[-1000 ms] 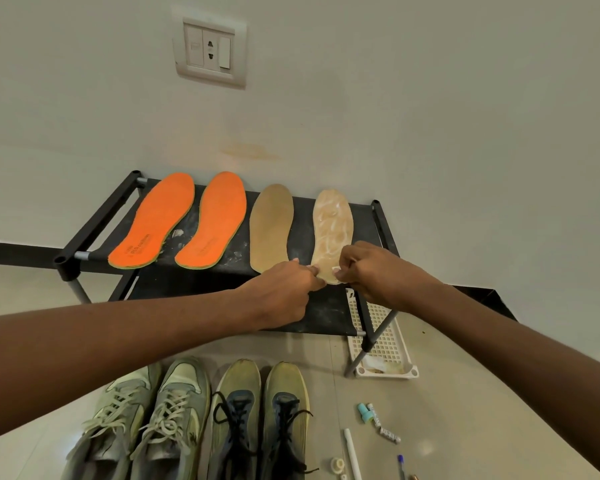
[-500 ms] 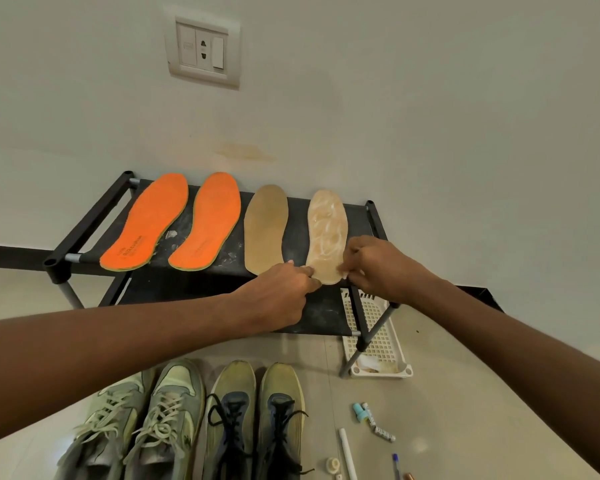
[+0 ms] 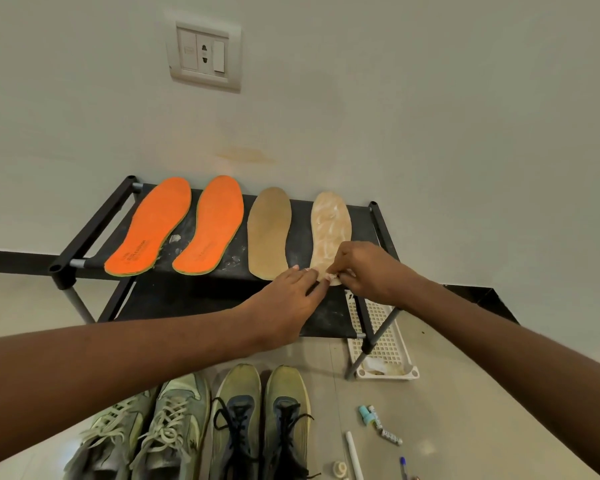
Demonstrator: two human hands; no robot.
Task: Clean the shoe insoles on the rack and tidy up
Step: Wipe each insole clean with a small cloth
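On the black rack (image 3: pixel 94 233) lie 2 orange insoles (image 3: pixel 149 226), then a plain tan insole (image 3: pixel 269 233), then a pale streaked insole (image 3: pixel 329 230) at the right end. The left hand (image 3: pixel 284 299) lies flat, fingers straight, touching that last insole's heel. Close beside it, the right hand (image 3: pixel 368 271) pinches something small and whitish at the same heel.
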